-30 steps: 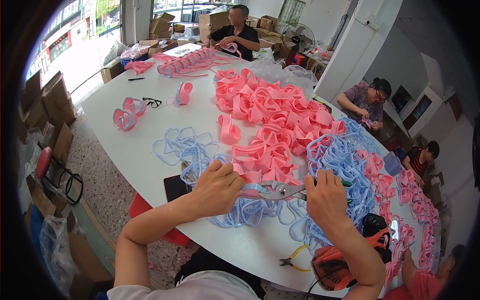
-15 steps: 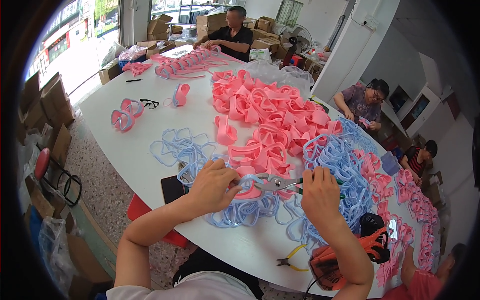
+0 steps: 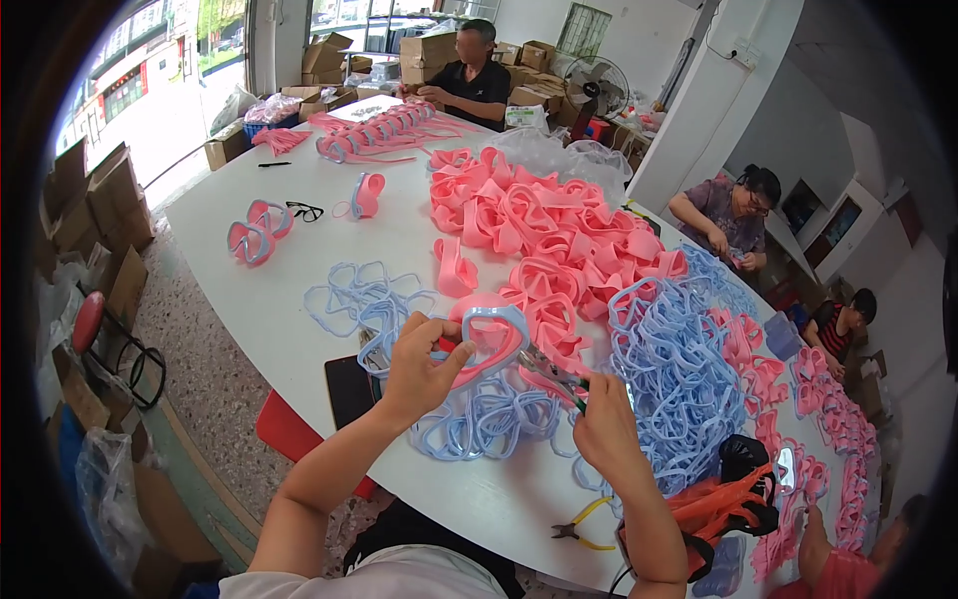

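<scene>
Above the table, my left hand [image 3: 421,361] grips a pink goggle skirt with a light blue frame [image 3: 514,321] around its rim. My right hand [image 3: 607,427] is closed on the dark green handles of steel pliers [image 3: 547,369]. The jaws of the pliers meet the lower right edge of the frame; whether they bite on it I cannot tell. Beneath my hands lies a bunch of loose light blue frames [image 3: 484,427]. Just beyond is a large heap of pink goggle skirts [image 3: 544,220].
A bigger pile of blue frames [image 3: 674,364] spreads to the right. Yellow-handled cutters [image 3: 584,524] and an orange plastic bag [image 3: 714,499] lie near the front edge. A black phone [image 3: 347,391] is by my left forearm. Black-framed glasses [image 3: 304,212] lie farther left. Co-workers sit around the table.
The goggle piece has risen and been turned so its frame opening faces me. My right hand with the pliers has moved left and down, tilting them steeper.
</scene>
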`<action>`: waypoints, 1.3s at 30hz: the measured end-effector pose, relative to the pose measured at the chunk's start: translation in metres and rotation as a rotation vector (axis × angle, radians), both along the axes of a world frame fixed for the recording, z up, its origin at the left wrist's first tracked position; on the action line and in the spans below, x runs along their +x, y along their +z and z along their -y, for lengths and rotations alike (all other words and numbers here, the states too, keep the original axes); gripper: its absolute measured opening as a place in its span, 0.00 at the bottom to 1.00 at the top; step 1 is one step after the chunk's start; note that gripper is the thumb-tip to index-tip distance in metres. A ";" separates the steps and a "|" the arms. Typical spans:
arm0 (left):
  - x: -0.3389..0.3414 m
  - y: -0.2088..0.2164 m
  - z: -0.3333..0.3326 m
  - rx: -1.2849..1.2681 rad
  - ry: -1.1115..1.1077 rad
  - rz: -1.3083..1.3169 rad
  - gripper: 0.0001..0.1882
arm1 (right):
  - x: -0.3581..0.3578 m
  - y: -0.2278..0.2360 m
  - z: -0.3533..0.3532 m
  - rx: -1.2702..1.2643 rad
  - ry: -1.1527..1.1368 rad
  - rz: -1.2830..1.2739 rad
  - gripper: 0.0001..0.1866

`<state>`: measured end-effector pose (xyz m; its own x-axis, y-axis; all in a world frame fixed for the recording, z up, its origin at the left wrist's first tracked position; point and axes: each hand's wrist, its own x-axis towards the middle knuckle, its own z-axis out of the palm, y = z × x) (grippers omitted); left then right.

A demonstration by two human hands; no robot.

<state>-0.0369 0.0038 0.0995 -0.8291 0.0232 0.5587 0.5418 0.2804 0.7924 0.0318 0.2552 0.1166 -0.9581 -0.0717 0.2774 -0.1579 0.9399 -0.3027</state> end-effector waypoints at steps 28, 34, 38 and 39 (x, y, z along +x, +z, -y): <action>0.020 -0.008 0.006 -0.029 -0.039 -0.344 0.11 | 0.014 0.005 -0.038 -0.090 -0.106 0.189 0.13; 0.018 0.000 0.008 -0.067 -0.073 -0.251 0.10 | 0.020 0.024 -0.040 0.073 -0.096 -0.221 0.19; 0.016 0.002 0.005 -0.134 -0.128 -0.366 0.11 | 0.017 0.051 -0.012 0.237 0.009 -0.300 0.18; 0.016 0.008 -0.001 -0.164 -0.161 -0.408 0.12 | 0.016 0.059 -0.012 0.338 0.035 -0.285 0.17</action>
